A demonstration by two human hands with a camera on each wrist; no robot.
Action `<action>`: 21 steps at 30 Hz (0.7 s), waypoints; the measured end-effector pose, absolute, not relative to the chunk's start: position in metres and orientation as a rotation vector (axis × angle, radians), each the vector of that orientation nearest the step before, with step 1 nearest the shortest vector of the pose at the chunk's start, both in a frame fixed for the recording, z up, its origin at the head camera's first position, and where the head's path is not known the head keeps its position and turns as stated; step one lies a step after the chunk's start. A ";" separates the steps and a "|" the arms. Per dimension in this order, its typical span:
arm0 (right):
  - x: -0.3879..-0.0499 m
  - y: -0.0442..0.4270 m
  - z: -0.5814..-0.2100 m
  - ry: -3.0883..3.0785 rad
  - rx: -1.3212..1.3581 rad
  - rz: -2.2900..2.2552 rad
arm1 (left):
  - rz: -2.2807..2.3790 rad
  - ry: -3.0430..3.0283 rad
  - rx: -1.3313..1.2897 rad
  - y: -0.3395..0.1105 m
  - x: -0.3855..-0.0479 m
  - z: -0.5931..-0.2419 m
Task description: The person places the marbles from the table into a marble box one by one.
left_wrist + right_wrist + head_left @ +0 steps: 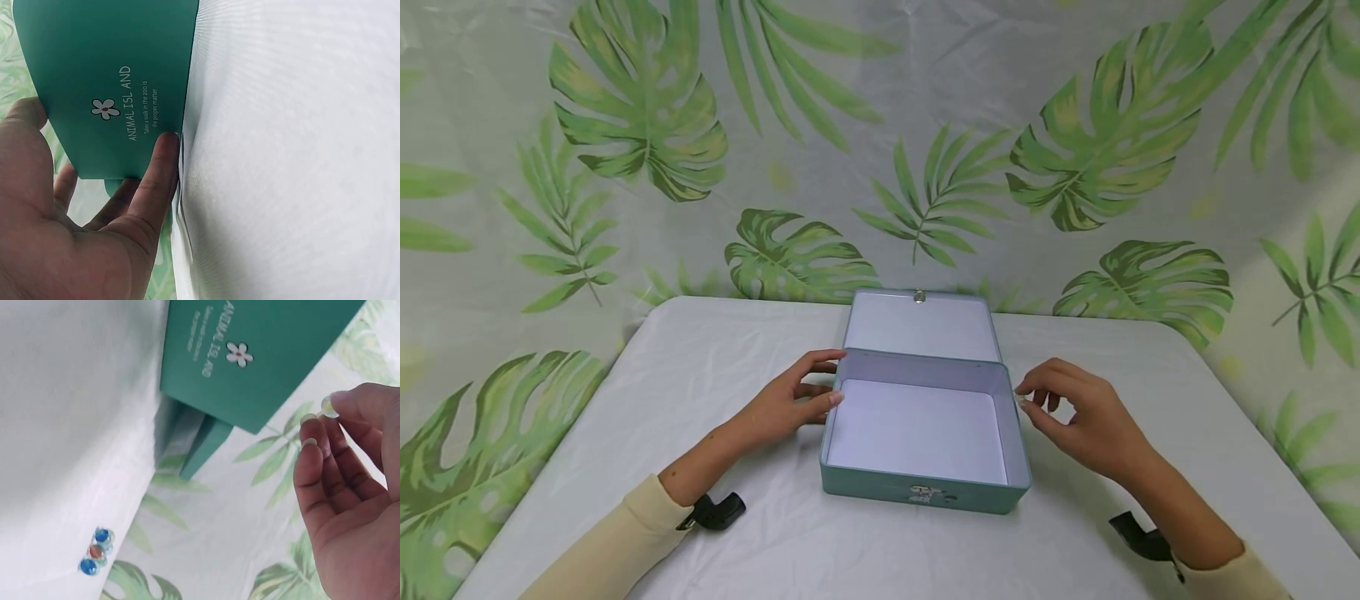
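Observation:
A green metal box stands on the table with its lid folded back; only its pale inner floor shows inside. My left hand rests spread against the box's left side, thumb at the rim. In the left wrist view, the left hand touches the lettered side of the box with a fingertip low down. My right hand is just right of the box, near rim height. Thumb and fingers of the right hand pinch a small clear marble, apart from the box.
Several small glass marbles, blue and red among them, lie in a cluster near the table's edge in the right wrist view. A white cloth covers the table. Behind it hangs a leaf-patterned sheet.

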State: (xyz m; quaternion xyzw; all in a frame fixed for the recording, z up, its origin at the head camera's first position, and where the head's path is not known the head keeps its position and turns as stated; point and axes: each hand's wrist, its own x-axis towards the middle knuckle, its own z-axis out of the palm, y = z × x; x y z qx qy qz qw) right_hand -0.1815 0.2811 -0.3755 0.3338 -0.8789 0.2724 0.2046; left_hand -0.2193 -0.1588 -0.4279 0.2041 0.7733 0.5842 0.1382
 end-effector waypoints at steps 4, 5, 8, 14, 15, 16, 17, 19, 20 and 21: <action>-0.181 0.276 -0.378 -2.455 0.947 0.770 | 1.690 2.240 0.589 -0.159 -0.220 -0.428; -0.181 0.275 -0.379 -2.453 0.952 0.771 | 1.690 2.240 0.588 -0.159 -0.220 -0.429; -0.181 0.272 -0.381 -2.441 0.970 0.781 | 1.688 2.240 0.585 -0.159 -0.220 -0.429; -0.181 0.269 -0.384 -2.416 1.004 0.810 | 1.688 2.240 0.590 -0.159 -0.221 -0.429; -0.182 0.269 -0.384 -2.416 1.006 0.812 | 1.688 2.239 0.592 -0.159 -0.221 -0.429; -0.182 0.269 -0.384 -2.416 1.008 0.809 | 1.687 2.239 0.593 -0.159 -0.221 -0.429; -0.182 0.269 -0.384 -2.416 1.009 0.810 | 1.686 2.241 0.595 -0.159 -0.221 -0.429; -0.183 0.269 -0.385 -2.417 1.010 0.812 | 1.685 2.243 0.598 -0.159 -0.222 -0.429; -0.183 0.270 -0.385 -2.418 1.012 0.813 | 1.685 2.243 0.597 -0.159 -0.222 -0.429; -0.184 0.270 -0.385 -2.419 1.013 0.816 | 1.685 2.244 0.600 -0.159 -0.222 -0.429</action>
